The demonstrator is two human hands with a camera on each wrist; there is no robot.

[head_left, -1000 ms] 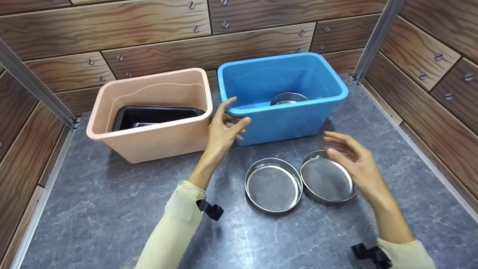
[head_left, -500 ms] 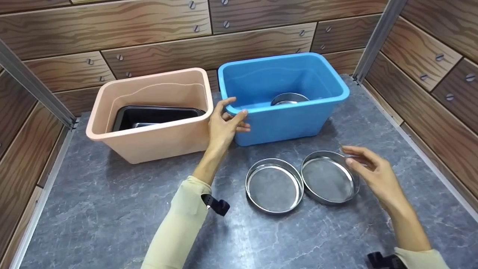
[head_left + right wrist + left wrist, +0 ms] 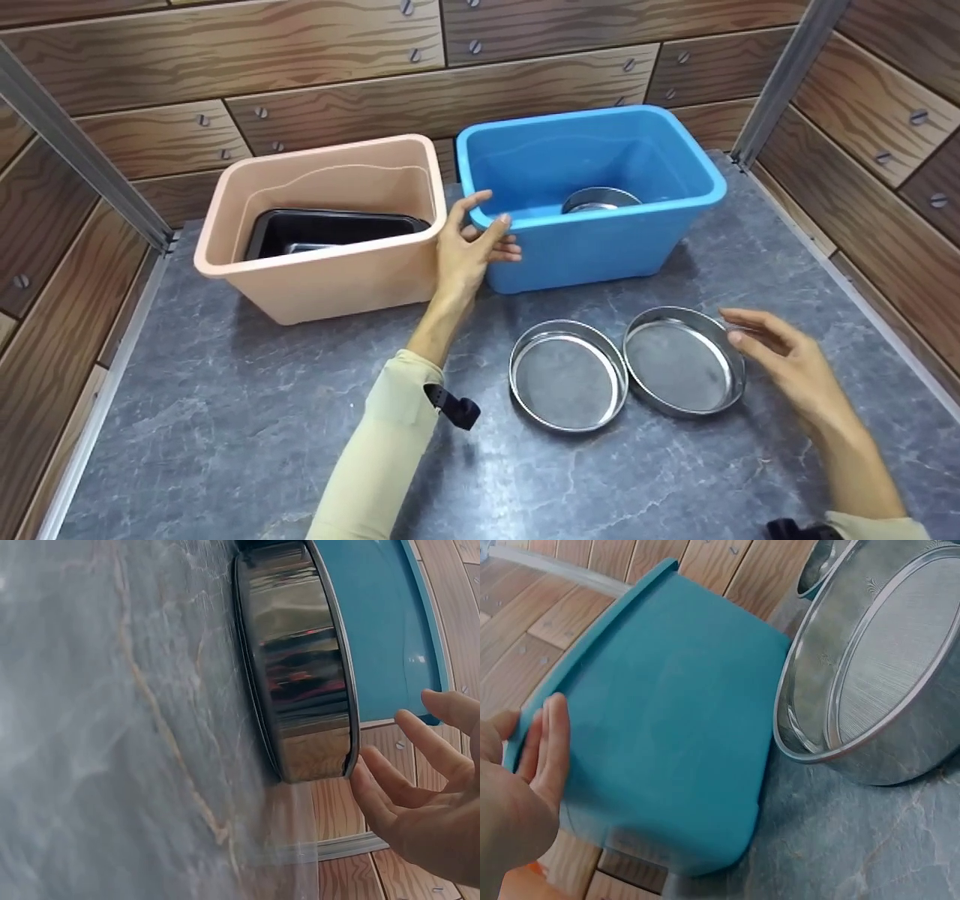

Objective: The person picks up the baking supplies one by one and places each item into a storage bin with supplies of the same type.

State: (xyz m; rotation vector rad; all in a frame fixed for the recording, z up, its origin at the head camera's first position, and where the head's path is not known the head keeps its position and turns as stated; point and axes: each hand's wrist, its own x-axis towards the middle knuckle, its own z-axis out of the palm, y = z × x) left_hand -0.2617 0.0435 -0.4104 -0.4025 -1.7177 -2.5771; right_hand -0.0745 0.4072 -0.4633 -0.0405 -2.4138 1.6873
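Note:
My left hand (image 3: pixel 463 255) grips the near left corner of a blue plastic bin (image 3: pixel 577 251), its thumb at the front rim and other fingers below the lip outside. In the left wrist view the fingers lie along the bin's outer wall (image 3: pixel 667 705). Two round metal sieves with fine mesh stand side by side before the bin, the left sieve (image 3: pixel 568 377) and the right sieve (image 3: pixel 682 364). My right hand (image 3: pixel 784 360) is at the right sieve's right rim, fingers loosely bent; the right wrist view shows fingertips close against the rim, contact unclear.
A peach bin (image 3: pixel 330 277) stands left of the blue one and holds a black rectangular tray (image 3: pixel 337 225). Another round metal piece (image 3: pixel 600 199) lies inside the blue bin. Wood-patterned walls (image 3: pixel 345 67) enclose the grey marbled table (image 3: pixel 247 420).
My right hand has drawn back from above the right sieve to its right rim. My left thumb has come onto the blue bin's front rim. The head view has shifted slightly left.

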